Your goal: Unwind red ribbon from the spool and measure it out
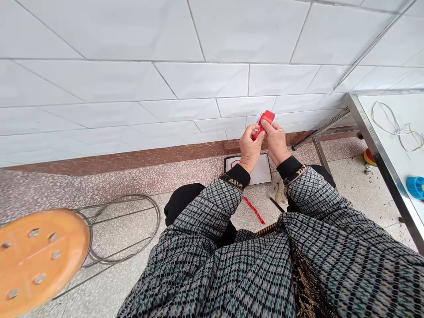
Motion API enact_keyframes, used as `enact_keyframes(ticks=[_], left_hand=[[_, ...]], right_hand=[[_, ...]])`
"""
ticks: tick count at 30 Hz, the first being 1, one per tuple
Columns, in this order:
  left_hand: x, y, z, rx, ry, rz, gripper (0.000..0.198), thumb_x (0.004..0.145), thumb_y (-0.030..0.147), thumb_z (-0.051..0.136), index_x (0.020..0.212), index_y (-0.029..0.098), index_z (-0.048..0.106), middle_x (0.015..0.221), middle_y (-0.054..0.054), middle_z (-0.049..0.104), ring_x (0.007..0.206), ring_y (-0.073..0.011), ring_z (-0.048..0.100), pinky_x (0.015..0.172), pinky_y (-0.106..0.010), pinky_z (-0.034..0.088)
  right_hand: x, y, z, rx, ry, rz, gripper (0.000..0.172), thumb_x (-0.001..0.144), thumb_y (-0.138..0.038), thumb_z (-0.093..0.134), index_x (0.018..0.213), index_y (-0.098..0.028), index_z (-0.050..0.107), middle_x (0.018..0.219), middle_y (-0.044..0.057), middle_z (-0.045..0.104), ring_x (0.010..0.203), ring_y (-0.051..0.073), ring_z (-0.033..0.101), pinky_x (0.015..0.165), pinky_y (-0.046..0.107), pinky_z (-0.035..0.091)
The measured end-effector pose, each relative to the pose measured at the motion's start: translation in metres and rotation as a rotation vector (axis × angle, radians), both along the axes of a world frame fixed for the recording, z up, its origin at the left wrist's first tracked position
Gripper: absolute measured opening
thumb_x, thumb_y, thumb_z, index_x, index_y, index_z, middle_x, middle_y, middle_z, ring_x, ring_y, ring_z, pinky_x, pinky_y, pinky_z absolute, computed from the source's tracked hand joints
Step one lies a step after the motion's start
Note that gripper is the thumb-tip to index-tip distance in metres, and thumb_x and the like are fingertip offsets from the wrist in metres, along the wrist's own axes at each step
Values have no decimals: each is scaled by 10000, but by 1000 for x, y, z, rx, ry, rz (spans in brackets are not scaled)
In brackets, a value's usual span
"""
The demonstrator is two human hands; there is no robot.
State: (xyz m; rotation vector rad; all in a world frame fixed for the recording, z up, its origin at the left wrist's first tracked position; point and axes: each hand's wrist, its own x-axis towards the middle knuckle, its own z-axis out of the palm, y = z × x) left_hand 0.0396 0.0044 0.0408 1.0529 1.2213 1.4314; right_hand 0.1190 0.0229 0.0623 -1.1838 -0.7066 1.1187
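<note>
Stool: an orange stool (36,256) on a wire frame, low at the left.
Cord: a twisted red cord (254,210) hangs below the left wrist.
Left: left hand (251,148) raised, fingers pinching the red piece (265,120) at its lower end.
Right: right hand (276,142) opposite, fingers grasping the same red piece higher up.
Floor: a white board (261,172) lies under the hands, against the wall.
Desk: the steel-edged desk (380,145) at the right carries pale wires (394,123).

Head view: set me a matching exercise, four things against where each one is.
1 red piece
2 orange stool
3 white board
4 blue object

A on the steel table
B flat at the foot of the wall
C bottom left of the picture
D gripped by left hand and right hand

Pairs: 1-D, 2-C, 3-B, 4-A.
</note>
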Motion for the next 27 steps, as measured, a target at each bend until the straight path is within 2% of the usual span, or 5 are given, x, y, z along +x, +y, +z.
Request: enact_keyframes(ticks=[8,11,14,21,27], left_hand=[[-7,-4,0,-213,-486,-239,212,847,328,809,914,227,636,686,62,515,482,-53,303,458,-230,220],[-8,-4,-1,-218,-587,-272,297,805,407,826,808,204,610,757,17,599,580,-75,462,517,-228,353],[-10,-2,-5,-220,-473,-216,349,798,415,814,683,189,575,703,13,568,647,-100,488,634,-254,423],[-19,-4,-9,-79,-22,-229,597,888,576,728,548,204,408,574,36,325,594,-110,281,593,-296,228],[-23,-5,-3,10,38,-326,180,828,340,731,755,178,698,753,-12,617,736,-149,508,697,-272,396]], right_hand=[[2,-1,4,-109,4,2,255,719,-379,842,818,-195,696,769,-22,673,704,120,581,697,257,492],[0,-4,5,-166,-11,11,270,754,-408,843,778,-206,665,694,-39,622,615,116,514,593,262,444],[0,-6,6,-159,20,15,272,744,-386,860,778,-200,665,690,-43,628,621,108,510,596,249,453],[9,-3,5,-130,31,-8,263,716,-370,858,810,-194,685,772,-25,680,721,121,577,665,245,469],[16,-2,8,-338,177,-65,226,826,-346,824,867,-196,660,757,-41,653,650,103,531,606,239,408]])
